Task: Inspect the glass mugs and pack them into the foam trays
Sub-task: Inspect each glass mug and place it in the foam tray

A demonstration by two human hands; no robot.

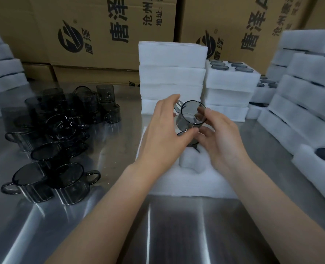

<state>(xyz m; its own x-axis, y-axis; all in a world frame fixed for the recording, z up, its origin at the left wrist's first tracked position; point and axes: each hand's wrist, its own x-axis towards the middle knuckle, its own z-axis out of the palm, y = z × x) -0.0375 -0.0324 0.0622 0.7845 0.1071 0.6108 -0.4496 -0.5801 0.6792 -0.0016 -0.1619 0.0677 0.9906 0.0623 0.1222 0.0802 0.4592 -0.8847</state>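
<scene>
A smoky grey glass mug (190, 116) is tilted in the air above a white foam tray (186, 180) on the steel table. My left hand (164, 130) grips it from the left, thumb under its base and fingers by the handle. My right hand (221, 138) holds its right side at the rim and base. Another dark mug (193, 142) sits in a tray pocket just below, mostly hidden by my hands. An empty pocket (189, 161) shows nearer to me.
Several grey mugs (57, 134) stand clustered on the table's left. Foam tray stacks (172, 77) rise behind the tray, more (232, 82) with mugs inside to the right, and further stacks (310, 96) at the far right and far left. Cardboard boxes (104, 31) line the back.
</scene>
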